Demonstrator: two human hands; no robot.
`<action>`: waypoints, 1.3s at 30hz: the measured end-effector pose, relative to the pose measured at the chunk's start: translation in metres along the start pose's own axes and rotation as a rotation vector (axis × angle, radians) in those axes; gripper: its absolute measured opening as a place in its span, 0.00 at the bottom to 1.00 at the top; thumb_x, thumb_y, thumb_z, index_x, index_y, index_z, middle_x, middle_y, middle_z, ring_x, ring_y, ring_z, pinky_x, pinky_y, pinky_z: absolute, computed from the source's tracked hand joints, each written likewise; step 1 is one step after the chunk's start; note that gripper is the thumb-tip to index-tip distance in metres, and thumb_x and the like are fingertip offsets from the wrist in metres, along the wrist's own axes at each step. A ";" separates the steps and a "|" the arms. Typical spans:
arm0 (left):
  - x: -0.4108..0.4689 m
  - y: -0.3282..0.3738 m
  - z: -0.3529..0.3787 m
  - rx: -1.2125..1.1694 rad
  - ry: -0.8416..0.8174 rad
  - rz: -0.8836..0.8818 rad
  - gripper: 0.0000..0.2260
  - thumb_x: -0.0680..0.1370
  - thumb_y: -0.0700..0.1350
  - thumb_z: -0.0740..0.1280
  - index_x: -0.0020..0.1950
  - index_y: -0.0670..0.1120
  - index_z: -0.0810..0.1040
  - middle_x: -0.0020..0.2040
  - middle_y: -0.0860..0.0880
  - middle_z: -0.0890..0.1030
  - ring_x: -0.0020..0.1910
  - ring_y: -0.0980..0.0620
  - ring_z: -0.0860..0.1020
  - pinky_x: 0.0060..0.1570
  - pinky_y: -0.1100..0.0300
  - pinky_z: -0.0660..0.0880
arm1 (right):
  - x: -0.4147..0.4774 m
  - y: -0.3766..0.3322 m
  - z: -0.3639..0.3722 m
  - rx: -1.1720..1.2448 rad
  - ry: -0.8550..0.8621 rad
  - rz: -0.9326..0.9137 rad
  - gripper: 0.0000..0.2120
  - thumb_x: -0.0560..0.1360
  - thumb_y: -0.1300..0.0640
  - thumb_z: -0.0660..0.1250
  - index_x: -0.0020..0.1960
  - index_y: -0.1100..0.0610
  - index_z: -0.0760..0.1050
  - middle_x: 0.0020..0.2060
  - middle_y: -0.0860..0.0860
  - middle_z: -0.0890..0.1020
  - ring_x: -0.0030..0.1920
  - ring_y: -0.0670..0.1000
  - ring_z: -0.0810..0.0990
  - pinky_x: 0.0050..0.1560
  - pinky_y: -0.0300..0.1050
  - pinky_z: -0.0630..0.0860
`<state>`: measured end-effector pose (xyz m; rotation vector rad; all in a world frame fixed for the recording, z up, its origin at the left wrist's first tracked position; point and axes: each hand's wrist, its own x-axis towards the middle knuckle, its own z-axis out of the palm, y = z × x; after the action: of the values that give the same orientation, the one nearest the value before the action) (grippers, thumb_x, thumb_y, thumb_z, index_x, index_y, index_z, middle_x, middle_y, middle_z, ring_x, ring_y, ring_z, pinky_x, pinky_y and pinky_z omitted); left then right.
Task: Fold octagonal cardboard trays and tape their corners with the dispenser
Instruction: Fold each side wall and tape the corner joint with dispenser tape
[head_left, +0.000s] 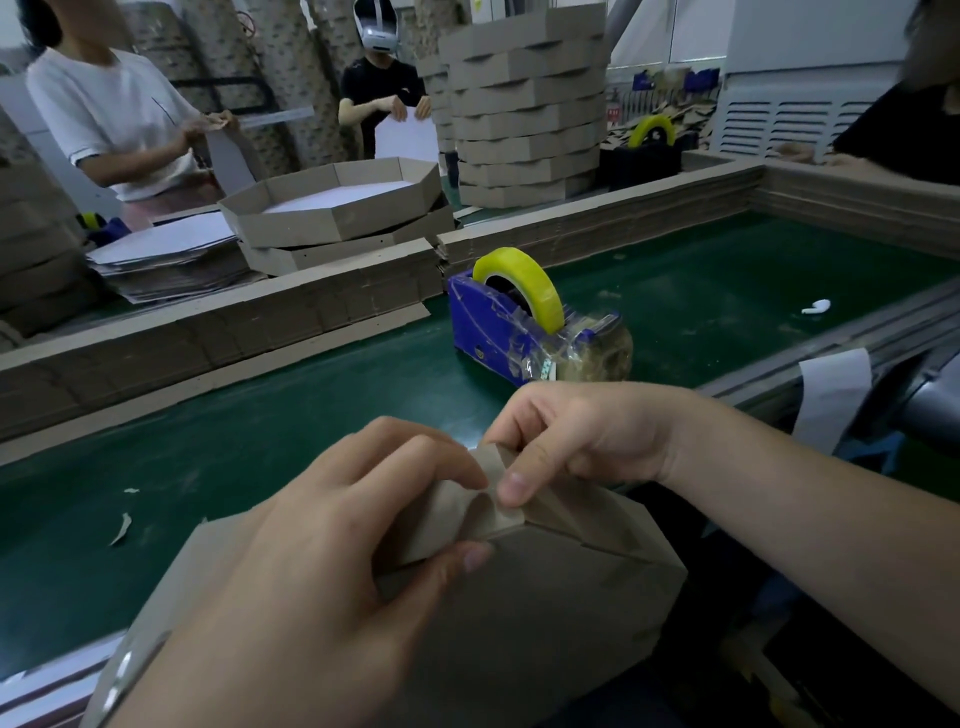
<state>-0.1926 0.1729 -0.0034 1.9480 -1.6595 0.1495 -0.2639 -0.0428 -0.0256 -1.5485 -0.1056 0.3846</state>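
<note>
Head view, nearest part: the brown octagonal cardboard tray (545, 613) is held at the bottom of the picture, at the near edge of the dark green belt (260, 426), with its flat base turned toward the camera and one folded corner pointing up between the two hands; the left hand (332, 545) grips this corner from the left, its fingers curled over the folded wall and its thumb lying on the base side; the right hand (582, 436) pinches the same corner from the right, the thumb flat on the fold and the other fingers curled behind the wall; both thumbs almost meet at the corner. The tray is plain grey-brown board, matt, with sharp creases along the walls and a slanted cut line on the right wall.

Just beyond the right hand, the blue tape dispenser (493, 327) stands on the belt with a yellow roll of tape (524, 286) upright in it; clear tape is wrapped around its front end. A small white object (816, 306) lies on the belt at the right, well apart.

A long low stack of flat brown cardboard strips (311, 312) runs along the far side of the belt; behind it rests a folded tray with a white inside (337, 208), then a tall pile of folded trays (524, 119); two people stand at the back left, holding sheets.
</note>
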 end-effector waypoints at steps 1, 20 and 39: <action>0.000 0.000 -0.001 0.012 -0.012 0.002 0.10 0.71 0.60 0.64 0.50 0.60 0.77 0.53 0.62 0.77 0.49 0.61 0.78 0.44 0.64 0.72 | -0.003 0.000 -0.001 -0.105 0.029 -0.011 0.03 0.67 0.59 0.71 0.40 0.54 0.82 0.36 0.51 0.83 0.36 0.49 0.81 0.39 0.40 0.77; 0.003 0.002 0.005 0.169 -0.080 -0.040 0.14 0.74 0.61 0.58 0.57 0.69 0.77 0.56 0.61 0.75 0.50 0.60 0.77 0.38 0.72 0.69 | -0.030 0.005 -0.085 -0.067 1.168 0.041 0.02 0.70 0.58 0.73 0.40 0.56 0.83 0.39 0.51 0.80 0.31 0.44 0.66 0.30 0.37 0.62; 0.003 -0.004 0.007 0.194 -0.070 -0.057 0.14 0.75 0.61 0.58 0.58 0.69 0.77 0.56 0.61 0.76 0.50 0.61 0.76 0.40 0.74 0.67 | -0.025 0.031 -0.080 0.504 1.208 -0.467 0.19 0.73 0.65 0.66 0.24 0.54 0.74 0.28 0.49 0.73 0.29 0.43 0.71 0.38 0.42 0.67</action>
<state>-0.1904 0.1668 -0.0092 2.1646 -1.6860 0.2302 -0.2684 -0.1271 -0.0547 -0.9959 0.5275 -0.8551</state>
